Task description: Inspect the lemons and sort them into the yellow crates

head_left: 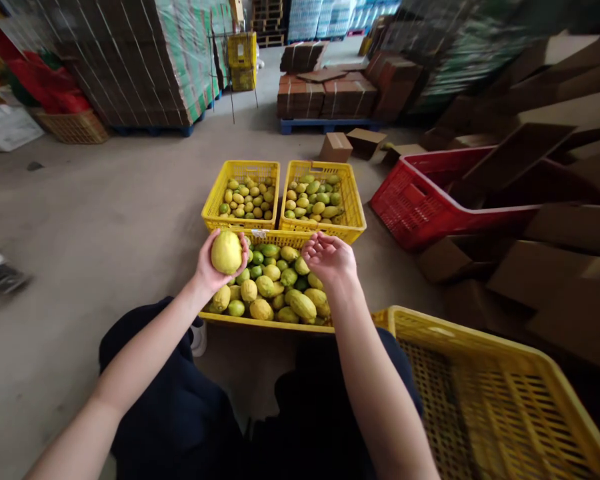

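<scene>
can read no words, numbers or brands. just beyond and right of the fruit-holding left hand [208, 272], can spot a small white label [260, 234] at the far rim of a yellow rectangular plastic crate [267, 323], too small to decipher.

Red crate [414, 208] beside cardboard boxes [540, 273].

Yellow crates [240, 222] on grey floor [105, 207]

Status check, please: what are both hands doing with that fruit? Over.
Left hand holding one yellow fruit. Right hand palm up, loosely open, apparently empty. Front crate below, holding more fruit. Nothing visibly in the way.
</scene>
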`<state>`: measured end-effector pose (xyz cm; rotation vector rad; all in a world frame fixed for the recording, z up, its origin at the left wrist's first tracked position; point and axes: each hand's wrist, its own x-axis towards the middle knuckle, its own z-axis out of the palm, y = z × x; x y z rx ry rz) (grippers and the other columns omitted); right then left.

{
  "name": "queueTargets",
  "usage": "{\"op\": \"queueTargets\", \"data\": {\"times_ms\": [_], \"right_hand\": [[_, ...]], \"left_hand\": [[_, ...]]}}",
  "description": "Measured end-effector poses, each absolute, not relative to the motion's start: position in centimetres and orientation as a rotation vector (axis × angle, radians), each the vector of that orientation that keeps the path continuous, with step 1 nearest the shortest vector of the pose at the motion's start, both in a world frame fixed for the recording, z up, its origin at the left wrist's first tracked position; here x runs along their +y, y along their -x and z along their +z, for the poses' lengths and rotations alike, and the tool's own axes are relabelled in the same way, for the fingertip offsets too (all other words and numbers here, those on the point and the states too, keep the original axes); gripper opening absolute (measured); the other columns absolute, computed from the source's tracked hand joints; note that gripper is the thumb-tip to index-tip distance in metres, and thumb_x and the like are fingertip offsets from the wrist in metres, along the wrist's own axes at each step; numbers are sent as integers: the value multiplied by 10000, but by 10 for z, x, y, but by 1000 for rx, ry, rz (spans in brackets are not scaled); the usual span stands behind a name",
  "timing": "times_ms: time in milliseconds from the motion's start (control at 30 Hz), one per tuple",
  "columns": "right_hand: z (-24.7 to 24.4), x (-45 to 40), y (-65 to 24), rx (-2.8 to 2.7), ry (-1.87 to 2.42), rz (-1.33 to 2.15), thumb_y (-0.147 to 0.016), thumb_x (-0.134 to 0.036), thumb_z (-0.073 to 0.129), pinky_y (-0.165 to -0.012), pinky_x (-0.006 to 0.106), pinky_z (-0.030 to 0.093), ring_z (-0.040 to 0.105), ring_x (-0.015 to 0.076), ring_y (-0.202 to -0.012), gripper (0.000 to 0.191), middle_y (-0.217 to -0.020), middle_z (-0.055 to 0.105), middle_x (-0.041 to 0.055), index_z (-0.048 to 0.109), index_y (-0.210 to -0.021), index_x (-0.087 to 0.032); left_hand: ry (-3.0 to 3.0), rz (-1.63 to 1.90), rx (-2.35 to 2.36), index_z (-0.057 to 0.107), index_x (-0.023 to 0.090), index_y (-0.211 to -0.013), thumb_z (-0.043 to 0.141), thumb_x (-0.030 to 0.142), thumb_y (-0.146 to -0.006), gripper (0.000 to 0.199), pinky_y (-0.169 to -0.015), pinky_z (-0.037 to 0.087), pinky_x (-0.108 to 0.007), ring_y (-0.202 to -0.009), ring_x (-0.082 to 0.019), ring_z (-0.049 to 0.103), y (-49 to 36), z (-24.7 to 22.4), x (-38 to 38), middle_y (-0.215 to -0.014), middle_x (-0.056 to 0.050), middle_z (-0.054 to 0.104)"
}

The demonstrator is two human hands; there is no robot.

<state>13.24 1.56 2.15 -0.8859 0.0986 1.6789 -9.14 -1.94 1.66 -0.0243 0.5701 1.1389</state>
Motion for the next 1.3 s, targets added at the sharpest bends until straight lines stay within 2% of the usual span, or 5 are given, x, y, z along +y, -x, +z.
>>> {"op": "queueTargets", "data": {"times_ms": [600,867,1000,1100,1300], "right_hand": [[-78,8,-132,-431,1512,1587,-763,-82,507,-423,206,446,556,122,-433,135,-548,616,16,553,-678,-176],[-95,8,-104,-1030,1730,1460,-777,-158,553,-515,229,462,586,115,-515,86,-687,671,11,606,-713,-181],[-102,13,-111,-1395,1948,1237,-704,-165,661,-686,293,501,650,206,-804,90,-767,671,40,581,-686,-205],[-116,6,-119,-1656,2125,1085,-575,-81,748,-890,416,465,571,336,-1138,249,-942,678,103,589,-727,-199],[-141,-8,-128,-1960,2376,996,-465,35,766,-917,593,417,529,465,-1203,481,-1183,618,195,636,-890,-147]], "left_hand": [[197,1409,428,579,189,-980,487,385,-834,262,-620,569,-246,-670,-151,669,143,15,-33,-774,-33,666],[125,1422,416,582,181,-954,478,394,-839,264,-622,563,-236,-663,-143,658,144,17,-33,-766,-34,664],[79,1435,450,599,184,-945,468,406,-849,275,-615,555,-225,-654,-136,647,144,22,-33,-752,-32,649],[68,1428,472,607,180,-950,465,402,-855,280,-600,553,-228,-635,-138,639,143,25,-33,-736,-37,643],[81,1385,482,609,172,-935,464,402,-861,282,-596,558,-232,-641,-141,644,142,27,-34,-734,-44,646]]}}
